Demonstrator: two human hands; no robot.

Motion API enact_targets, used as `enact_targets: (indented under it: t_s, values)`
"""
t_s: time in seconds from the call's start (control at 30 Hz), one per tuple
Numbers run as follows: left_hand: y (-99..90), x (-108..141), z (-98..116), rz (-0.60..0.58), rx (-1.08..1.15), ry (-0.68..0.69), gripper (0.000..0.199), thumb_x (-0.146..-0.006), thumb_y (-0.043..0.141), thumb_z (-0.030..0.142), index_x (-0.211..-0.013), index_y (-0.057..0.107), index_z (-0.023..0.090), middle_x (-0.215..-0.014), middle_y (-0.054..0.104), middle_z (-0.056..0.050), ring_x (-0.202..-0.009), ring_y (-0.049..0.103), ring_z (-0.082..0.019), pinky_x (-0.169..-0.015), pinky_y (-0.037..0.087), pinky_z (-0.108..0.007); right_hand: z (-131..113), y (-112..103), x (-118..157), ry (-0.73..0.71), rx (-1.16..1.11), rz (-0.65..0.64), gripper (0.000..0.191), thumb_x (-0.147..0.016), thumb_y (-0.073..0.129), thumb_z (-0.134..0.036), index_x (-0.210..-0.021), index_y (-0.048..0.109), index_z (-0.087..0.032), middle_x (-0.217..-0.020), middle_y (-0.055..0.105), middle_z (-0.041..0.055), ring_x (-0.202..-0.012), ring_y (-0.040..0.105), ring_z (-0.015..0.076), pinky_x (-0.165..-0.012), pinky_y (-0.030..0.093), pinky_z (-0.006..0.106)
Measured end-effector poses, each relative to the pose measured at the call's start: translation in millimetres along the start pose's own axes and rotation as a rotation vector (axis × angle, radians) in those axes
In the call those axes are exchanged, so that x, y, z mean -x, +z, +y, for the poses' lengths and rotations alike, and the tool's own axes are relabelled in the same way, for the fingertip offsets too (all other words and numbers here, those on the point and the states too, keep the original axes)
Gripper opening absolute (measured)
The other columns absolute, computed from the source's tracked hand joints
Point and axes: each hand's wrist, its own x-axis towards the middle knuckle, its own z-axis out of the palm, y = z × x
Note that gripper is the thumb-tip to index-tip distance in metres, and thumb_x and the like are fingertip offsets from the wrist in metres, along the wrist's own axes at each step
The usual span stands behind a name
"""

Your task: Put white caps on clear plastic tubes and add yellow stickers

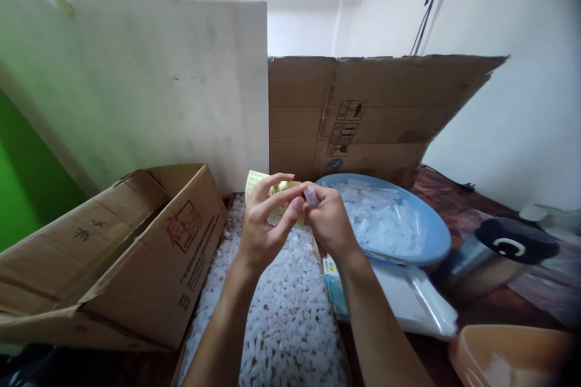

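Observation:
My right hand (327, 217) is closed around a small translucent plastic piece (311, 196), whose end shows between thumb and forefinger. My left hand (270, 217) touches the right at the fingertips, its thumb and fingers bent near that piece. Behind the left hand stands a pale yellow sheet with a printed grid (255, 183), partly hidden by the fingers; whether a hand holds it cannot be made out. Below both hands lies a long tray filled with small whitish pieces (290, 308). A blue basin (436, 230) with clear plastic pieces sits right of my right hand.
An open cardboard box (149, 278) stands at the left. Behind are a white panel (181, 84) and a cardboard sheet (381, 109). At the right are a plastic-wrapped pack (399, 299), a dark-lidded tumbler (481, 260) and an orange container (512, 338).

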Motion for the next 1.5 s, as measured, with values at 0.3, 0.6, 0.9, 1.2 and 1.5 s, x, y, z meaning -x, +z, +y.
enact_targets:
  t_s: [0.3,0.6,0.9,1.2,1.5]
  values:
    - [-30.1,-8,-7,0.050,-0.073,-0.195,0.024,-0.097,0.067,0.032,-0.119,0.071,0.025,-0.108,0.073,-0.004,-0.096,0.066,-0.019,-0.089,0.053,-0.034,-10,7,4,-0.036,-0.049,-0.078,0.024,-0.088,0.074,-0.040,-0.097,0.074,-0.017,-0.091,0.066,0.0038,-0.078,0.058,0.0154,-0.069,0.045,0.026]
    - [-47.4,-6,-16,0.339,-0.019,-0.474,0.038,-0.089,0.075,0.045,-0.117,0.075,0.020,-0.085,0.070,-0.001,-0.067,0.057,-0.010,-0.062,0.046,-0.022,-63,-71,25,-0.015,0.761,0.013,0.021,-0.096,0.059,-0.027,-0.078,0.067,-0.018,-0.080,0.069,0.0020,-0.074,0.060,0.0167,-0.068,0.040,0.029]
    - [-45.4,-5,-11,0.228,-0.066,-0.466,0.038,-0.096,0.059,0.046,-0.121,0.069,0.020,-0.089,0.065,0.004,-0.080,0.061,-0.009,-0.072,0.044,-0.035,-84,-192,90,0.377,1.162,0.459,0.053,-0.080,0.072,-0.054,-0.120,0.074,-0.020,-0.104,0.077,0.0153,-0.089,0.072,0.0348,-0.068,0.051,0.040]
    - [-37.0,-5,-16,-0.155,-0.086,-0.425,0.029,-0.096,0.062,0.044,-0.102,0.075,0.019,-0.089,0.075,-0.003,-0.078,0.066,-0.017,-0.071,0.049,-0.026,30,-137,11,0.622,1.098,-0.113,0.024,-0.102,0.059,-0.028,-0.118,0.071,-0.015,-0.118,0.072,0.0134,-0.112,0.067,0.0244,-0.102,0.051,0.040]
    - [-9.5,28,-64,-0.625,-0.316,-0.437,0.028,-0.092,0.064,0.021,-0.118,0.068,0.016,-0.128,0.065,-0.015,-0.114,0.063,-0.029,-0.099,0.047,-0.041,94,-130,11,0.845,1.063,-0.492,0.029,-0.102,0.062,-0.037,-0.119,0.067,-0.015,-0.121,0.067,0.0084,-0.105,0.067,0.0228,-0.092,0.058,0.041]
